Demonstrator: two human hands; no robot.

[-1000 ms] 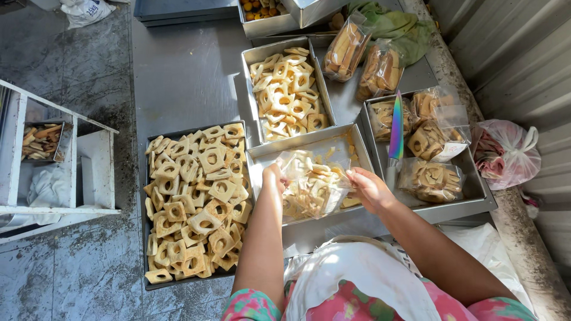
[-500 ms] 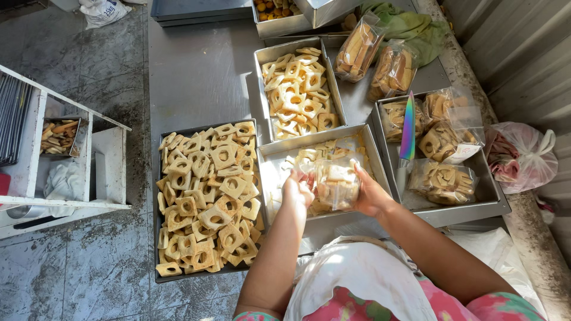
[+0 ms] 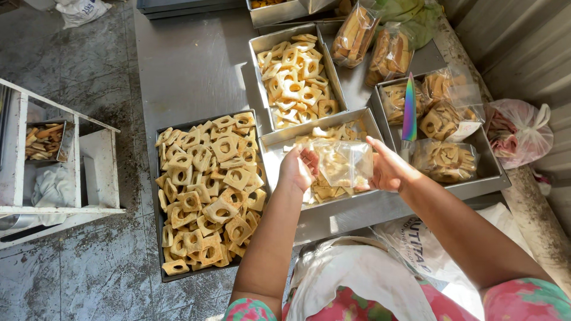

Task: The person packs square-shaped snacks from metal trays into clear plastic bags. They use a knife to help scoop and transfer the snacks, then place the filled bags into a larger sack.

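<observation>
- A clear plastic bag [image 3: 344,163] partly filled with biscuits hangs between the two hands, above the middle tray [image 3: 279,156]; it sits over that tray, so any biscuit that slips out would likely fall back in.
- The bag's long axis runs roughly left to right across the view, from one hand to the other. Which end is the mouth I cannot tell for sure.
- The left hand [image 3: 299,168] has its grip closed on the bag's left edge, fingers curled around the plastic.
- The right hand [image 3: 388,169] presses its palm and fingers against the bag's right side, grasping it; together they keep the bag stretched flat.
- The middle tray holds only a few loose biscuits, seen under and around the bag.
- Just left of it, a dark tray [image 3: 159,202] is heaped with square biscuits with holes in them; beyond the bag, a second metal tray [image 3: 257,50] holds more of them.
- To the right, another tray [image 3: 493,172] holds filled bags [image 3: 445,159], probably finished ones kept apart from the loose stock, and a rainbow-coloured knife [image 3: 410,110] stands with its blade pointing away from the person.
- All the trays rest on a grey metal worktop [image 3: 196,65].
</observation>
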